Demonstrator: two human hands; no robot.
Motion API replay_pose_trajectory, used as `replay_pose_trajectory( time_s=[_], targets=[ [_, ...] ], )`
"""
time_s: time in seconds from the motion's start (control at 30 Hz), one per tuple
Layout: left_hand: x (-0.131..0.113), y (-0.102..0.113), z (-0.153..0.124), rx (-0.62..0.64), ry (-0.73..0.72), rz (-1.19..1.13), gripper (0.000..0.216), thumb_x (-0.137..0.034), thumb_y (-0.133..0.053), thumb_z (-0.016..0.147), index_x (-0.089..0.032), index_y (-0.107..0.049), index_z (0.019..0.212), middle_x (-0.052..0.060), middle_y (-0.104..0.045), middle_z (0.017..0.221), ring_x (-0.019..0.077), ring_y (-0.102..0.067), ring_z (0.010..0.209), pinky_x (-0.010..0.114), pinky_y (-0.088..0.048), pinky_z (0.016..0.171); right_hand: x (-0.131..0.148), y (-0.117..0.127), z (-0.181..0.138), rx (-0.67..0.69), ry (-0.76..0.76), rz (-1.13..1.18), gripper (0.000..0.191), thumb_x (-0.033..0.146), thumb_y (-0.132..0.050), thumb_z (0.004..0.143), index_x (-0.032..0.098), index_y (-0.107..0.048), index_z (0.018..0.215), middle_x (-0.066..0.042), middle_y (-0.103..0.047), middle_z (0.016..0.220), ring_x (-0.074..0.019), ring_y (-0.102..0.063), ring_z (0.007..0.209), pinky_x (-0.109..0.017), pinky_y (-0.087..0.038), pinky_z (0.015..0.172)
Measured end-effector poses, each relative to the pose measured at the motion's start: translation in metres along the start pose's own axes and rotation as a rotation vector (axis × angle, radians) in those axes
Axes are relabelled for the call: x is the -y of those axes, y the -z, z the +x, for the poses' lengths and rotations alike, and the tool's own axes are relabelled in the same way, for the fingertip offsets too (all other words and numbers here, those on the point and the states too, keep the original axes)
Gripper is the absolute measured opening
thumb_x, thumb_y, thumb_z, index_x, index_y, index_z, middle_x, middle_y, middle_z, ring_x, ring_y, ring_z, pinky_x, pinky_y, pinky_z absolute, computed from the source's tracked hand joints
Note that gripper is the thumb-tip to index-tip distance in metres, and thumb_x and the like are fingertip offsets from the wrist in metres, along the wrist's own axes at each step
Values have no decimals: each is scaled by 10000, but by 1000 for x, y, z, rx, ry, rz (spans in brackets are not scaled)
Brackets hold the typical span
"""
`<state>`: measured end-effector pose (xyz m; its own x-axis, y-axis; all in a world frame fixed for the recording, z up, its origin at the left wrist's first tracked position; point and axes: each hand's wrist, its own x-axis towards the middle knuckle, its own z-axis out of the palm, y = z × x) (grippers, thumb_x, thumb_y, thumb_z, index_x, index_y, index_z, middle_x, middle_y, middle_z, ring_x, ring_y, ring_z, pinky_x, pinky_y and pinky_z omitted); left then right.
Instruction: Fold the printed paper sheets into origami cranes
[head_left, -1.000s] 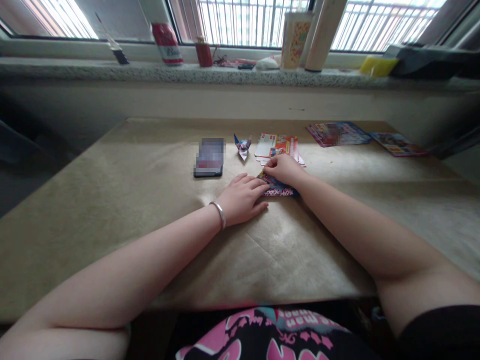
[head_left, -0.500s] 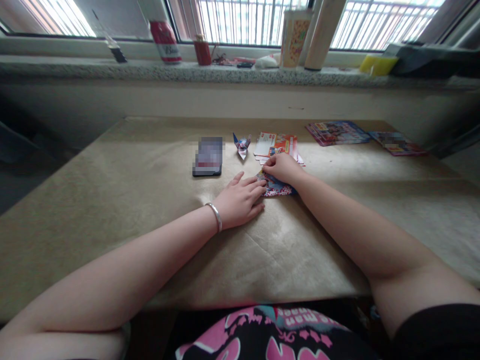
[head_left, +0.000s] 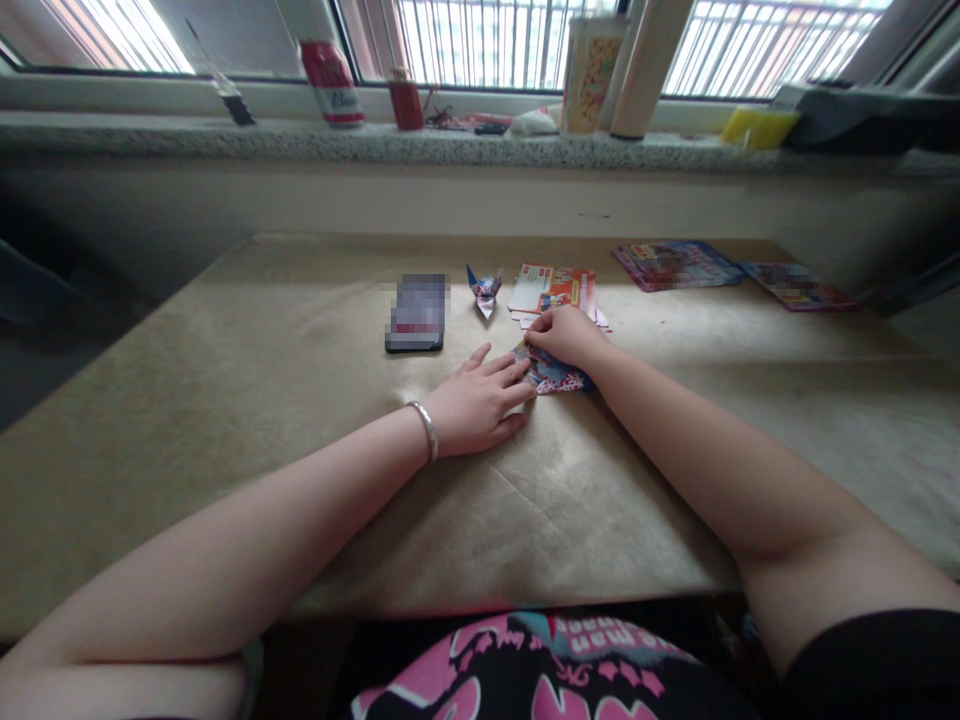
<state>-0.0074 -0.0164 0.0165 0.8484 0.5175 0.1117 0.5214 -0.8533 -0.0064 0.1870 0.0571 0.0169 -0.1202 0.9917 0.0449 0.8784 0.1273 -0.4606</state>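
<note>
A small folded piece of patterned paper (head_left: 556, 377) lies on the brown paper-covered table (head_left: 262, 400). My left hand (head_left: 480, 405), with a silver bracelet on the wrist, rests flat beside it, fingers stretched out and their tips touching the paper's left edge. My right hand (head_left: 567, 335) is curled over the paper's far edge, fingertips pinching or pressing it down. A finished paper crane (head_left: 485, 289) stands just beyond, and a stack of printed paper sheets (head_left: 555, 292) lies behind my right hand.
A dark phone (head_left: 417, 313) lies left of the crane. Two printed leaflets (head_left: 675, 265) (head_left: 795, 285) lie at the far right. The window sill (head_left: 150, 140) holds a red can (head_left: 331, 85), a small red cup (head_left: 406, 103), a carton (head_left: 589, 75) and yellow sponges (head_left: 754, 128).
My left hand has slid slightly back from the paper and its fingers have spread a little. My right hand stays on the paper's far edge.
</note>
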Motion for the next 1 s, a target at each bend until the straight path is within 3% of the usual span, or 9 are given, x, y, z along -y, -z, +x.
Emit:
replay_pose_trajectory(
  time_s=[0.27,0.47,0.57,0.63,0.7,0.8,1.0],
  targets=[
    [2,2,-3,-39,8,-35,357,-403,-512,925,-245,-603,1232,83,-541,1385,280,-448,1323,573,-177,1170,-5,-1,0,-5,21,89,151,282,-673,787,188,-768,858,-60,-758,865,-180,-680,806,-270,-493,726],
    [4,3,-4,-26,7,-93,377,-408,-549,912,-244,-598,1248,80,-556,1357,276,-479,1283,554,-272,1142,-19,19,-28,76,158,260,229,234,-674,796,179,-710,1015,-53,-748,895,-157,-683,803,-274,-529,750],
    [6,2,-3,-35,-2,-112,386,-406,-549,913,-231,-599,1253,95,-564,1340,274,-495,1262,519,-333,1118,-26,27,-51,94,431,134,140,232,-646,816,222,-733,925,-34,-741,963,-171,-666,906,-318,-509,856],
    [6,1,-3,-39,-14,-122,387,-401,-542,915,-223,-599,1253,102,-559,1343,271,-494,1262,487,-373,1100,-30,27,-64,42,651,4,125,245,-643,832,242,-747,900,-38,-737,1021,-196,-642,994,-376,-453,969],
    [7,0,-2,-38,-20,-129,381,-396,-533,919,-218,-600,1249,103,-553,1353,267,-491,1268,464,-397,1088,-32,25,-75,-23,762,-85,166,255,-596,875,254,-755,926,-40,-742,1006,-205,-623,1021,-382,-440,983],
    [7,-1,-2,-39,-22,-131,376,-394,-528,923,-212,-600,1244,103,-547,1362,266,-489,1274,459,-404,1090,-33,19,-83,-82,808,-149,240,229,-529,912,260,-758,978,-48,-740,1002,-203,-614,994,-352,-469,915],
    [7,0,-4,-47,-49,-155,389,-380,-546,914,-178,-601,1241,138,-540,1372,275,-485,1293,461,-398,1104,-32,16,-85,-60,811,-253,277,213,-501,918,266,-746,1036,-63,-730,982,-206,-609,949,-343,-467,864]
  ],
)
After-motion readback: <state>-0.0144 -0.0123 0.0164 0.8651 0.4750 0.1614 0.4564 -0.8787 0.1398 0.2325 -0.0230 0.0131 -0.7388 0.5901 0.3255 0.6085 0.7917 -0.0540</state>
